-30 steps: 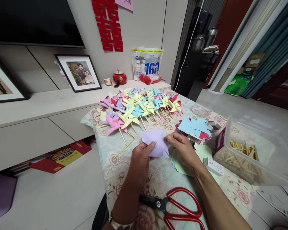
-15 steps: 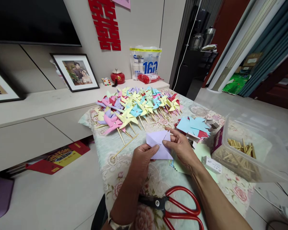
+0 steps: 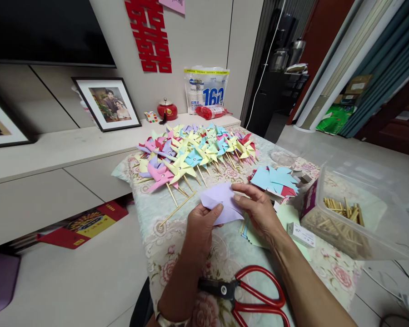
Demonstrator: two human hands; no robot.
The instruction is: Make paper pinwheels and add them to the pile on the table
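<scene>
So I've got both hands on a lilac paper square [image 3: 223,206] right now, held just above the middle of the worktop [image 3: 225,261]: my left hand [image 3: 202,227] has its thumb pinched over the near-left corner, and my right hand [image 3: 257,209] has fingers closed on the right side, thumb lying across the top. Looks to me like I'm mid-fold on the flaps, bringing the cut corners toward the centre like the finished ones. I'd say the next bit calls for keeping the folded tips pinned under one thumb while the other hand frees up, since the paper looks springy and would likely pop open. A loose wooden stick [image 3: 177,209] lies just left of the paper, toward the worktop's left edge. The pile of finished pinwheels [image 3: 194,152] fills the far side, and a stack of cut blue and red paper [image 3: 275,180] sits just past my right hand. Clear tub of short sticks [image 3: 344,222] is at the right edge, and the red scissors [image 3: 252,295] lie at the near edge between my forearms.
</scene>
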